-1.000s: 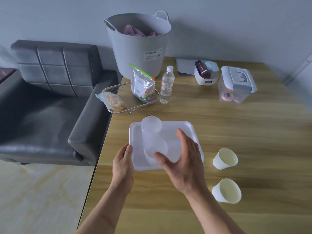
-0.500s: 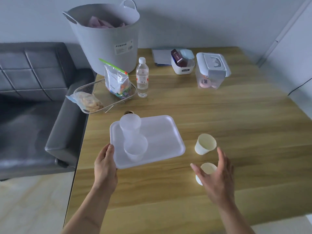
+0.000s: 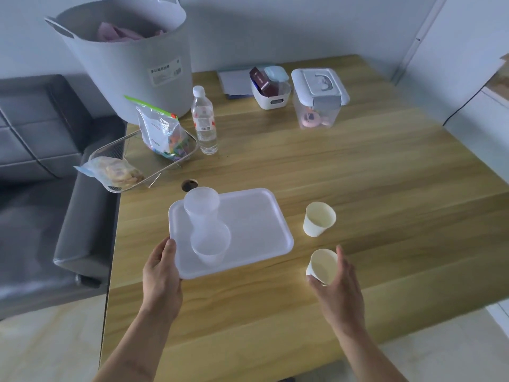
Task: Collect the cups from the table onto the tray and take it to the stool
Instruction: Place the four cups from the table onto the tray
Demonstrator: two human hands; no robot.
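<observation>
You have four cups in view: two frosted plastic ones on the tray (image 3: pixel 256 216), the far frosted cup (image 3: pixel 202 203) at its back left corner and the near frosted cup (image 3: pixel 210 245) toward its front, and two paper cups on the table (image 3: pixel 385 166) to the tray's right. The far paper cup (image 3: pixel 319 219) stands alone. The near paper cup (image 3: pixel 322 266) sits tilted between your right hand's (image 3: pixel 340 292) thumb and fingers, which are curled loosely round it (whether it has left the wood, you cannot tell). Your left hand (image 3: pixel 162 274) pinches the tray's front left corner, thumb on the rim, fingers hidden beneath.

One tray, one water bottle (image 3: pixel 204 122), one wire basket (image 3: pixel 143 164) with two snack bags, one lidded clear box (image 3: pixel 318 100), one small white bin (image 3: pixel 271 91), one grey tub (image 3: pixel 129 59) with pink cloth inside.

The table is pale wood with a cable hole just behind the tray. A dark leather sofa (image 3: pixel 41 188) sits to its left and a grey wall behind. The tub's rim is cut off at the top.
</observation>
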